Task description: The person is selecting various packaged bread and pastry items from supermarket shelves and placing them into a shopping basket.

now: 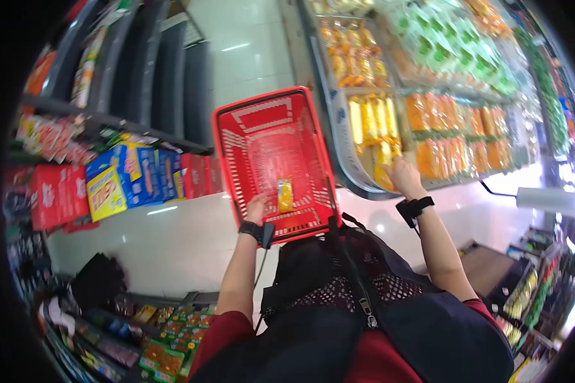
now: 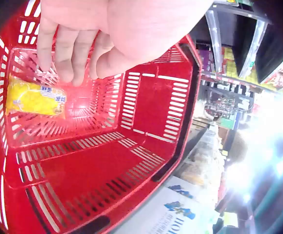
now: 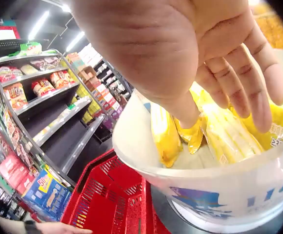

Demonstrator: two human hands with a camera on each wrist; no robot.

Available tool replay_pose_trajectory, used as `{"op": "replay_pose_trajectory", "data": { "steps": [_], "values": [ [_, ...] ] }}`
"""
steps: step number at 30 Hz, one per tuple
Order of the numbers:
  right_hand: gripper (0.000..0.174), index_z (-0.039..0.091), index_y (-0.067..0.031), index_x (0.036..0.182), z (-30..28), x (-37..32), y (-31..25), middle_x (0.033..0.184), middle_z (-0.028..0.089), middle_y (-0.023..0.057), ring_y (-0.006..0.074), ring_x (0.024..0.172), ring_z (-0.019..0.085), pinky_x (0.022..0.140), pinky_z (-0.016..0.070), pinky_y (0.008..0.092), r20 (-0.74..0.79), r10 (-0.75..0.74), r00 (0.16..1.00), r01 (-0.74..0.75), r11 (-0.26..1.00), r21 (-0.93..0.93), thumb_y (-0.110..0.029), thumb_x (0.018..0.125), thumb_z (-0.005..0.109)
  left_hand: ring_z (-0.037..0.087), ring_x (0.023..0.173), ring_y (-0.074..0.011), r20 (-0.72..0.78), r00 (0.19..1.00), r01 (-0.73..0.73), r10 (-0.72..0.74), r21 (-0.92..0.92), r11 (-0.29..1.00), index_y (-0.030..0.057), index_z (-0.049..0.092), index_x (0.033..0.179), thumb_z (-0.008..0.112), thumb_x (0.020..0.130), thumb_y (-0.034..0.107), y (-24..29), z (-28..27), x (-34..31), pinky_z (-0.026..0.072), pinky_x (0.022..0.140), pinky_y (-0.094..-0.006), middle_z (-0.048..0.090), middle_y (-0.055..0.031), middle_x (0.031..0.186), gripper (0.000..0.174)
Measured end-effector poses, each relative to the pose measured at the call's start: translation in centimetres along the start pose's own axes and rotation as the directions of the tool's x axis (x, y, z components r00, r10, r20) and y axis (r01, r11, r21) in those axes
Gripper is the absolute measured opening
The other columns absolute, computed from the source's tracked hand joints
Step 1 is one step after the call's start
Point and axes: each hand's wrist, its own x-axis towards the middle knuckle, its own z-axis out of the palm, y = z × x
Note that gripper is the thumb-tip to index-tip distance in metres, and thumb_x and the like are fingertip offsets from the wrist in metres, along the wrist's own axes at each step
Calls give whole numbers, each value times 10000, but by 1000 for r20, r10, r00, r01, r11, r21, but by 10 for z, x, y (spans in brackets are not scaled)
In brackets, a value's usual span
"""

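My left hand [image 1: 257, 207] is inside the red shopping basket [image 1: 322, 143], its fingers hanging loosely and holding nothing. A yellow packet [image 2: 34, 99] with blue and white print lies at the bottom of that basket, beside this hand in the head view. On the right, my right hand [image 1: 404, 177] reaches into a white-walled bin [image 3: 146, 146] of long yellow packets [image 1: 372, 118]. In the right wrist view its fingers spread downward over a yellow packet [image 3: 229, 134], thumb on one side and fingertips on the other, right at the wrappers.
Orange packets [image 1: 428, 112] and green-and-white packets [image 1: 457, 51] fill neighbouring display sections. To the left, dark shelving [image 1: 163, 83] stands above blue and yellow boxes [image 1: 124, 182] and red boxes [image 1: 59, 196]. Tiled floor [image 1: 249, 57] runs between shelving and display.
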Motion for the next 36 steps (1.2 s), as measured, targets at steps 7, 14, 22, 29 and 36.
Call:
{"op": "replay_pose_trajectory", "data": {
  "steps": [7, 14, 22, 29, 36],
  "values": [
    [633, 461, 67, 1115, 48, 24, 26, 958, 601, 298, 407, 909, 597, 768, 496, 439, 85, -139, 987, 121, 975, 188, -416, 755, 653, 583, 740, -98, -103, 992, -84, 78, -56, 995, 56, 547, 1106, 486, 875, 95, -16, 1, -111, 487, 650, -253, 619, -30, 882, 242],
    [552, 499, 83, 1105, 66, 18, 69, 1029, 575, 300, 392, 1016, 556, 870, 452, 402, 128, -246, 961, 210, 947, 245, -250, 704, 679, 572, 666, -91, -203, 964, -152, 171, 108, 983, 44, 633, 941, 531, 839, 145, -58, 10, -161, 460, 601, -237, 632, -14, 770, 176],
    [509, 445, -2, 1117, 33, -4, 83, 984, 598, 273, 424, 938, 573, 817, 459, 441, 125, -120, 985, 106, 988, 114, -270, 738, 655, 596, 716, -107, -234, 945, -173, 227, 229, 958, 12, 606, 1007, 592, 809, 141, -76, 33, -171, 485, 651, -250, 641, -37, 831, 236],
    [673, 379, 16, 1212, 11, -23, 77, 1056, 586, 254, 367, 1029, 557, 863, 437, 416, 235, -52, 970, 86, 987, -137, -324, 711, 674, 614, 696, -130, -201, 918, -291, 341, 243, 925, 29, 637, 898, 572, 791, 147, -75, 50, -165, 491, 649, -280, 647, -53, 769, 172],
    [539, 430, -8, 1110, 23, -1, 59, 937, 609, 252, 398, 913, 594, 772, 478, 446, 182, -115, 977, 83, 981, 176, -280, 704, 655, 630, 840, -164, -79, 935, -291, 345, 384, 877, 17, 622, 1017, 573, 840, 188, -44, 22, -148, 495, 744, -290, 658, -102, 905, 252]
  ]
}}
